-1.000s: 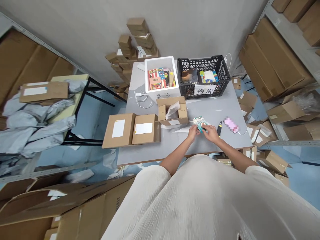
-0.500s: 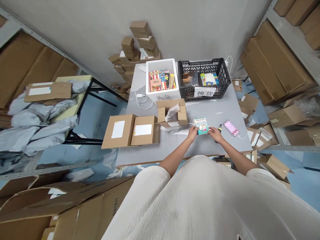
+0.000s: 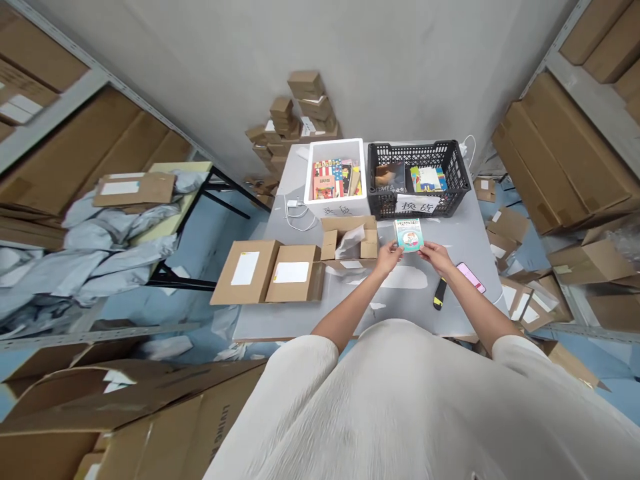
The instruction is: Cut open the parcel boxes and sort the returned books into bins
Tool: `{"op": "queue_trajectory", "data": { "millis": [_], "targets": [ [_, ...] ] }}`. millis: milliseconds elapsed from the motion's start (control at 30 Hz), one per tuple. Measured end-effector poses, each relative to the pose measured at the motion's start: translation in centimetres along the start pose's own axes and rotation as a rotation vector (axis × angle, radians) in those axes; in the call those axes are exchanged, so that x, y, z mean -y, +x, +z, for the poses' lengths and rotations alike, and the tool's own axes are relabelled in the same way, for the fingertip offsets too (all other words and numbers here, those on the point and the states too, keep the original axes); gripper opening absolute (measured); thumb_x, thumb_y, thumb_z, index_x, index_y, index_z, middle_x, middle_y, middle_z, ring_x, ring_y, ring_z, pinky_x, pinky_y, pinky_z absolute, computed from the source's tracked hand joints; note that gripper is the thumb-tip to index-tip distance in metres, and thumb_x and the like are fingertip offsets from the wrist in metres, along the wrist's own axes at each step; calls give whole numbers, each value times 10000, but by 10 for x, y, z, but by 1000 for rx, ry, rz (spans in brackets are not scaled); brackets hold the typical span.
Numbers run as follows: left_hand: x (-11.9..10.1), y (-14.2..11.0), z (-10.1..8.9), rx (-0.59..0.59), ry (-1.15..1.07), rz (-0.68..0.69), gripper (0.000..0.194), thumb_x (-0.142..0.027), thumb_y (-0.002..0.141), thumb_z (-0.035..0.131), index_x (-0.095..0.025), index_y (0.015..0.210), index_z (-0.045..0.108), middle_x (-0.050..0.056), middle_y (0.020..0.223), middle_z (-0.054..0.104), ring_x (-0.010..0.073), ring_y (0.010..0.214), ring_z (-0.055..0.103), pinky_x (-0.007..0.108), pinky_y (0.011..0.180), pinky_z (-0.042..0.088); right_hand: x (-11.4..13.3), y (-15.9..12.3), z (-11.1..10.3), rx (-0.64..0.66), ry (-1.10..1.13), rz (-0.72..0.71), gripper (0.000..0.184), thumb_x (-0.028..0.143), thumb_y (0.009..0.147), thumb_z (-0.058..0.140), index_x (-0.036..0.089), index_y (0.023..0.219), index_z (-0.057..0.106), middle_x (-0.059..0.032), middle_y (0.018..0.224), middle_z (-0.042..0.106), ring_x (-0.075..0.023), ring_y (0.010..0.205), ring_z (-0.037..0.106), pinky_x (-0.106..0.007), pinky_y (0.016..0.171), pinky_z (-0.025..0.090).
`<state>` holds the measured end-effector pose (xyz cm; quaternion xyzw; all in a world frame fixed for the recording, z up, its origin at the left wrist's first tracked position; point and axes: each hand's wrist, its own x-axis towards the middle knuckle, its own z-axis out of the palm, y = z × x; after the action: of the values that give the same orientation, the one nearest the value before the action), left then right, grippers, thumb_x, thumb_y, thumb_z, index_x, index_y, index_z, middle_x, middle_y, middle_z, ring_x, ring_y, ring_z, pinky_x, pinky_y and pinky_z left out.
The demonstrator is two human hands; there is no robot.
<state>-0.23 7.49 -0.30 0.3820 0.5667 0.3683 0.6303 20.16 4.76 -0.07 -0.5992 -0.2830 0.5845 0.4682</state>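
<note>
A small book (image 3: pixel 409 236) with a teal and white cover is held up over the table, in front of the black crate. My left hand (image 3: pixel 389 257) pinches its lower left corner, while my right hand (image 3: pixel 434 257) grips the lower right corner. Left of my hands stands an opened carton (image 3: pixel 327 250) with crumpled white paper (image 3: pixel 350 243) inside. Under my right forearm lies a black and yellow utility knife (image 3: pixel 439 294), and beyond it a phone (image 3: pixel 471 277) with a pink screen.
Behind the carton is a white foam box (image 3: pixel 363 167) of books; beside it stands a black plastic crate (image 3: pixel 373 180) with books. Two labelled cartons (image 3: pixel 245 273) sit at the grey table's (image 3: pixel 280 321) left edge. Stacked boxes (image 3: pixel 305 100) line the wall. Grey parcels (image 3: pixel 95 240) lie farther left.
Both hands have moved the book forward, toward the black crate. The utility knife now shows more fully beneath my right arm. The camera view has shifted.
</note>
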Motion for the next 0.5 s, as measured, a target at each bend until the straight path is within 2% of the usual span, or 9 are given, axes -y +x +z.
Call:
{"op": "queue_trajectory", "data": {
  "millis": [267,400,500],
  "targets": [
    [-54,56,-7,-87,-71,119,389,-323,851,934,-176,1188,807,57,973,770,151,730,718,302,749,592,48,69,39,1,-9,-78,346,376,707,928,224,963,752,-13,826,759,-168,750,715,-296,718,628],
    [-67,76,-17,-124,-83,127,392,-336,850,920,-183,1196,817,67,1005,780,168,764,740,321,781,607,58,90,54,10,-24,-81,351,384,691,915,227,957,748,-5,812,749,-156,734,696,-269,674,598],
    [-71,84,-33,-164,-113,136,414,-327,838,911,-185,1216,815,48,972,777,163,771,740,286,752,599,61,101,74,19,-40,-86,351,372,679,912,209,955,769,-4,796,750,-152,726,684,-248,629,568]
  ]
}}
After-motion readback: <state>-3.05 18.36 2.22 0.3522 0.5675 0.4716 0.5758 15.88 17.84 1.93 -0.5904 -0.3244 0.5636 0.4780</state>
